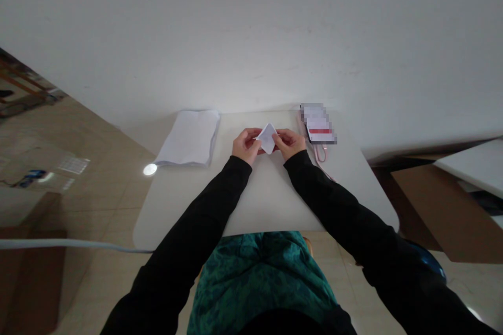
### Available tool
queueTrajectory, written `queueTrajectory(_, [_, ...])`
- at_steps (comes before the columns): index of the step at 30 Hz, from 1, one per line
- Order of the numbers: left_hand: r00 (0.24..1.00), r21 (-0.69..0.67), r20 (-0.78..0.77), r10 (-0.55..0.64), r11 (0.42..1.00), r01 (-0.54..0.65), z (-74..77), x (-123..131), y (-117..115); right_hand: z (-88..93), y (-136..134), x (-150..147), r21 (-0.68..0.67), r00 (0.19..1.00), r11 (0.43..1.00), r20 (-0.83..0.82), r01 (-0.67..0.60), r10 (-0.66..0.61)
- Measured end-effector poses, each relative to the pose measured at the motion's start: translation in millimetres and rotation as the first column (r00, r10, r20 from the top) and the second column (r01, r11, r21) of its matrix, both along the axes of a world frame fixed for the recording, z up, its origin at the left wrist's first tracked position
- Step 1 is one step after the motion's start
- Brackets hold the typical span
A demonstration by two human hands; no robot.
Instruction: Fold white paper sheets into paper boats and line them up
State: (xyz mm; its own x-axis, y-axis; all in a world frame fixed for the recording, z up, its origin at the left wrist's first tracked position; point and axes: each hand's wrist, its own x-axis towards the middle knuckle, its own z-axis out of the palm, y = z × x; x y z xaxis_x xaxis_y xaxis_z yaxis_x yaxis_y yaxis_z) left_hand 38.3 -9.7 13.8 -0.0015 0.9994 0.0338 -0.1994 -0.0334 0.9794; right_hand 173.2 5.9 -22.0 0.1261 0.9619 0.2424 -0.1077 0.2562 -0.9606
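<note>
A small piece of folded white paper [268,137], diamond-shaped from above, is held up over the white table [271,199]. My left hand [247,145] pinches its left corner between thumb and fingers. On the opposite side my right hand [290,143] grips the right edge, its thumb lying on the front face. Some fingers of both hands are hidden behind the paper. To the left of my hands lies a stack of white paper sheets [188,137].
A phone [319,124], its screen blurred, lies at the table's back right beside a pink cable [324,154]. A pale wall [251,36] rises behind the table. Cardboard [451,209] stands on the right, and a white cord [78,244] runs in from the left.
</note>
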Motion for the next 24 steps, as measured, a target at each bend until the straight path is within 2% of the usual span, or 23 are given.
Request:
queueTrajectory(5, [0.999,-0.037,0.031,-0.021,0.999,0.022,2.9,-2,-1,4.7,-5,0,-0.008,0.999,0.998,-0.004,-0.054,0.054])
queueTrajectory(10, [0.995,-0.037,0.084,-0.052,0.998,0.055,0.5,-4,-1,13.0,-13,-1,0.042,0.993,0.994,-0.059,-0.105,0.107])
queueTrajectory(17, [0.992,-0.056,0.124,-0.016,0.998,0.023,-1.9,-4,3,5.2,-8,1,0.029,0.967,0.987,-0.201,-0.157,0.160])
queueTrajectory(20, [0.998,-0.037,0.065,0.007,0.999,-0.005,-2.4,-5,3,3.4,-7,0,0.044,0.963,0.983,-0.199,-0.176,0.181])
queueTrajectory(24, [0.991,0.088,-0.120,0.053,0.995,-0.043,-5.1,-5,3,8.9,-11,-3,0.090,0.983,0.986,-0.104,-0.140,0.150])
